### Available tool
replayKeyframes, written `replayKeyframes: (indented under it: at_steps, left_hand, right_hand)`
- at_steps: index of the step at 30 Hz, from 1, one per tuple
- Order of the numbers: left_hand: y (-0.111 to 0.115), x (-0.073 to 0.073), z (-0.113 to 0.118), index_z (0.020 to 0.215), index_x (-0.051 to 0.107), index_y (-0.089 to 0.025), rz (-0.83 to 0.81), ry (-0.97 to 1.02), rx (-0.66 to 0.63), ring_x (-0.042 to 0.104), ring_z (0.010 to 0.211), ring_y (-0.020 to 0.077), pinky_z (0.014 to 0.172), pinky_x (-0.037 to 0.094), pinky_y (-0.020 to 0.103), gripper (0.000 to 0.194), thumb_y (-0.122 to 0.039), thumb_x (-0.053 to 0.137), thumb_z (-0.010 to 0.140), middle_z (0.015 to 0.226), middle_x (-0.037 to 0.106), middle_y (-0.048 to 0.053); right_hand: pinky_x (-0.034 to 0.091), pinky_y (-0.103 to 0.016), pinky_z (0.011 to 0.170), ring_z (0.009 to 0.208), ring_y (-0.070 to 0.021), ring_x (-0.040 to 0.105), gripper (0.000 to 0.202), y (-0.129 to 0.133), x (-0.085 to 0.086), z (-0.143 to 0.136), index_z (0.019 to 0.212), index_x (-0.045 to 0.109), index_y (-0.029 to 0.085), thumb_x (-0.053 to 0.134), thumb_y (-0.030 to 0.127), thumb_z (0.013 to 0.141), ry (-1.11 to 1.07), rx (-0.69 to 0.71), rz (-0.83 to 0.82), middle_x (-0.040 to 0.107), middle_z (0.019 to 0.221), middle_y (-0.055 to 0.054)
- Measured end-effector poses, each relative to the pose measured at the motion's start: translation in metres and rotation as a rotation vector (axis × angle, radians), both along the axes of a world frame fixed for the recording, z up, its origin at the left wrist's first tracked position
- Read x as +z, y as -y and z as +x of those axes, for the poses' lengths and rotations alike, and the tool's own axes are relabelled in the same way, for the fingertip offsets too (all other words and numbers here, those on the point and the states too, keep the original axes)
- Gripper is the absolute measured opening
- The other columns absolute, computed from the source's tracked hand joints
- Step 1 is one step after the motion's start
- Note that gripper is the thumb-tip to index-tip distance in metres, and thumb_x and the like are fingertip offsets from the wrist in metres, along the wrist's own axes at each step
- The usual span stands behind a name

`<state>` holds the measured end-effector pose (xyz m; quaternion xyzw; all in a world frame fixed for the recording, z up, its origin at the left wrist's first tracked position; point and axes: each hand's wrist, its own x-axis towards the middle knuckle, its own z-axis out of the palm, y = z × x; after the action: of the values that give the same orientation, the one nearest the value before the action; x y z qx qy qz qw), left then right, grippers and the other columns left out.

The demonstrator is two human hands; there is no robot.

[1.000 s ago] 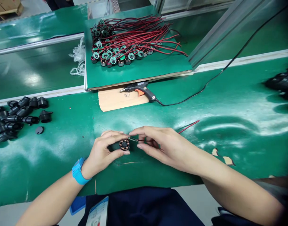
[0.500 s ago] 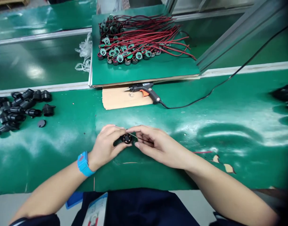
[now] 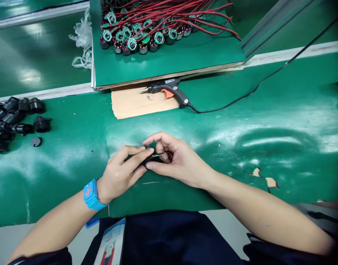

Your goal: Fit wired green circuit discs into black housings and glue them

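Observation:
Over the green work surface (image 3: 169, 200), my left hand (image 3: 124, 167), with a blue band (image 3: 91, 194) at its wrist, has its fingers closed round a small dark round part (image 3: 149, 158), which they mostly cover. My right hand (image 3: 177, 158) meets it from the right. Its thumb touches the part's lower side and its index finger arches above. A thin shiny strip or wire (image 3: 158, 155) runs from the part to the curled right fingers; its exact shape is too small to tell.
A glue gun (image 3: 171, 90) lies on cardboard (image 3: 124, 106), its black cable (image 3: 229, 107) trailing right. Behind, a raised green board (image 3: 169, 66) holds several coils with red wires (image 3: 169, 14). Black plastic fittings (image 3: 14, 117) and a black disc (image 3: 36, 141) are at left.
The round part's face, visible before, is now mostly covered by my left fingers. My right thumb has come in against the part. The view has shifted, so the board sits higher.

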<state>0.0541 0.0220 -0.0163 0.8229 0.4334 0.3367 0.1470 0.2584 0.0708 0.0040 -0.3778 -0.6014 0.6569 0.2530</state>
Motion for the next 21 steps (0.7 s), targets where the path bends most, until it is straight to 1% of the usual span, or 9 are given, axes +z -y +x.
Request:
replayKeyframes:
  at_steps: [5,7,10,13,14,16,18,19,21]
  left_hand:
    - [0.002,-0.003,-0.002,0.139,0.056,-0.014,0.038,-0.036,-0.056,0.064,0.110,0.0199,0.103,0.056,0.036,0.047,-0.010,0.065,0.093,0.108,0.063,0.009]
    - [0.002,-0.001,-0.001,0.140,0.055,-0.015,0.014,-0.072,-0.041,0.065,0.109,0.0197,0.100,0.057,0.034,0.047,-0.013,0.064,0.094,0.109,0.064,0.009]
    - [0.005,0.002,0.005,0.141,0.051,-0.019,-0.041,-0.080,0.028,0.068,0.097,0.0181,0.088,0.060,0.031,0.047,-0.026,0.064,0.096,0.106,0.068,0.008]
    - [0.003,-0.001,0.012,0.139,0.048,-0.020,-0.017,-0.048,0.042,0.069,0.087,0.0173,0.079,0.061,0.029,0.047,-0.040,0.061,0.098,0.101,0.071,0.006]
    - [0.000,-0.003,0.010,0.139,0.046,-0.020,-0.001,-0.043,0.008,0.070,0.090,0.0176,0.080,0.060,0.029,0.051,-0.046,0.061,0.097,0.104,0.071,0.007]
    - [-0.014,-0.001,-0.004,0.141,0.043,-0.019,0.030,-0.084,-0.035,0.069,0.108,0.0222,0.095,0.057,0.036,0.071,-0.064,0.062,0.089,0.120,0.069,0.012]
    - [-0.029,0.014,-0.033,0.144,0.042,-0.019,0.039,-0.202,0.082,0.054,0.134,0.0346,0.113,0.042,0.055,0.093,-0.081,0.059,0.077,0.140,0.059,0.020]
    - [-0.035,0.029,-0.050,0.146,0.042,-0.019,0.025,-0.283,0.220,0.042,0.143,0.0425,0.116,0.030,0.068,0.098,-0.086,0.054,0.075,0.148,0.051,0.023]
    - [-0.041,0.065,-0.082,0.149,0.041,-0.020,-0.049,-0.381,0.544,0.024,0.150,0.0492,0.111,0.016,0.081,0.081,-0.076,0.042,0.091,0.160,0.034,0.024]
  right_hand:
    - [0.038,-0.021,0.055,0.064,-0.0072,0.043,0.041,-0.002,-0.005,0.000,0.110,0.056,0.023,0.075,0.017,0.074,0.105,0.006,0.153,0.045,0.082,0.006]
    - [0.042,-0.022,0.058,0.067,-0.0085,0.048,0.035,-0.005,-0.002,0.004,0.109,0.058,0.023,0.073,0.020,0.078,0.115,0.046,0.165,0.053,0.085,0.005]
    - [0.046,-0.023,0.059,0.066,-0.0108,0.054,0.022,-0.007,0.005,0.009,0.111,0.062,0.025,0.066,0.034,0.091,0.158,0.111,0.156,0.063,0.082,0.003]
    - [0.046,-0.025,0.053,0.059,-0.0122,0.056,0.023,-0.004,0.009,0.012,0.106,0.068,0.026,0.069,0.043,0.089,0.275,0.084,0.307,0.063,0.072,0.003]
    - [0.045,-0.025,0.052,0.057,-0.0126,0.057,0.023,-0.003,0.010,0.014,0.104,0.069,0.026,0.071,0.042,0.087,0.307,0.069,0.389,0.063,0.069,0.003]
    - [0.045,-0.026,0.050,0.054,-0.0135,0.058,0.021,-0.001,0.010,0.026,0.102,0.071,0.028,0.071,0.041,0.086,0.351,0.034,0.540,0.066,0.071,0.002]
    - [0.043,-0.028,0.045,0.048,-0.0138,0.056,0.025,-0.004,0.010,0.051,0.105,0.072,0.032,0.069,0.047,0.086,0.422,-0.063,0.644,0.069,0.072,0.002]
    - [0.040,-0.029,0.041,0.043,-0.0136,0.052,0.029,-0.007,0.010,0.068,0.106,0.073,0.033,0.069,0.053,0.084,0.486,-0.147,0.673,0.069,0.070,0.002]
    - [0.036,-0.030,0.039,0.037,-0.0135,0.047,0.039,-0.013,0.010,0.106,0.104,0.073,0.033,0.071,0.061,0.078,0.661,-0.374,0.671,0.066,0.065,0.003]
